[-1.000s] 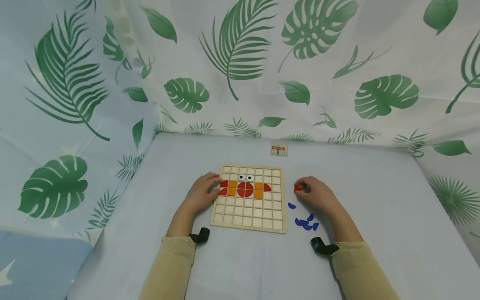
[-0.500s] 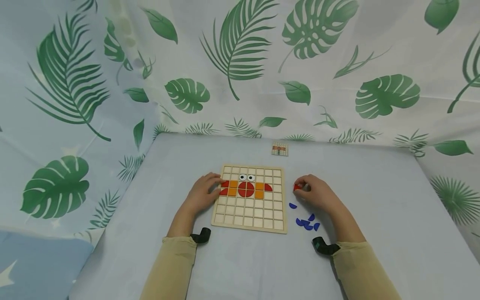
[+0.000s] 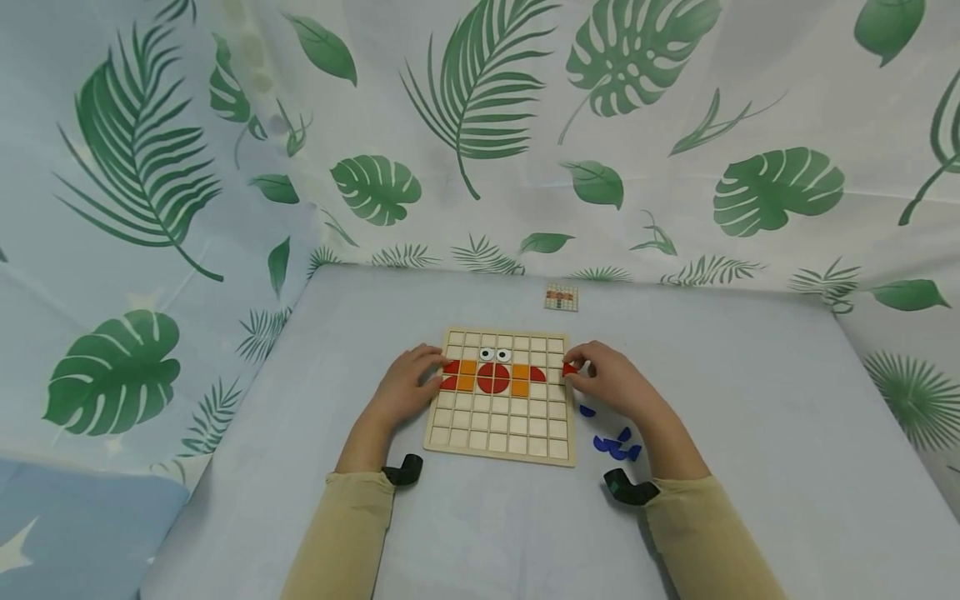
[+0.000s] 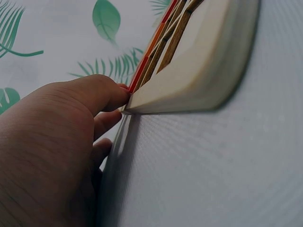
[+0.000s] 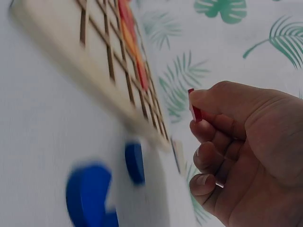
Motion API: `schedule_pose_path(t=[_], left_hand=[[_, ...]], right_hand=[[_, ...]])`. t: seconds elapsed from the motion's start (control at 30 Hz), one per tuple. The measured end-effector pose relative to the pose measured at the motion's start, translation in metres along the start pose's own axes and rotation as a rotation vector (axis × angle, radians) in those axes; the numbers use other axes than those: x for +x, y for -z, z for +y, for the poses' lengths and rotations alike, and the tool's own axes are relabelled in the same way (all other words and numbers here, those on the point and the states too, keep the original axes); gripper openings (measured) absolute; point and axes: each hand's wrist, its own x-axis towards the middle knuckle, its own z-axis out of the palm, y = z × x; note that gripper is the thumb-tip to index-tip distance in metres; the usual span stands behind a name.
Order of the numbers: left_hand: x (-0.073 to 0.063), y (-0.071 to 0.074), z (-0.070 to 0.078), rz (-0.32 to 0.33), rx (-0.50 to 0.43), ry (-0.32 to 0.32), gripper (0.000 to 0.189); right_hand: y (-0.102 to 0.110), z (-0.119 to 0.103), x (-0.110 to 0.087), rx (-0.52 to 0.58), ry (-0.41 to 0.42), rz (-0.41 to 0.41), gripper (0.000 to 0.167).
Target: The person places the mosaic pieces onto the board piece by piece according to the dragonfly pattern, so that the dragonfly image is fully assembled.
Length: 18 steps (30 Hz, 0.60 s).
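Note:
A square wooden grid board lies on the table with red, orange and eye tiles set in its cells. My left hand rests at the board's left side, thumb and fingertips touching the edge beside the red tiles. Between thumb and forefinger, my right hand pinches a small red tile, held at the board's right edge. The right wrist view shows this red tile edge-on; its other fingers are curled below and hold nothing.
Several blue rounded tiles lie right of the board, with a single blue tile nearer its edge. A small pattern card lies behind the board. Leaf-printed cloth hangs around the table.
My right hand has moved left with the red tile, from the table beside the board to over its right edge. My left hand has stayed at the left edge.

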Motion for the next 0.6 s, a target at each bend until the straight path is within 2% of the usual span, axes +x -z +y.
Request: schedule_pose_path(t=[0.3, 0.6], left_hand=[[0.000, 0.001, 0.001, -0.006, 0.003, 0.006, 0.031], [0.000, 0.001, -0.002, -0.008, 0.012, 0.005, 0.032]], right_hand=[[-0.019, -0.019, 0.010, 0.021, 0.055, -0.038, 0.025], [-0.034, -0.024, 0.012, 0.016, 0.051, -0.083, 0.028]])
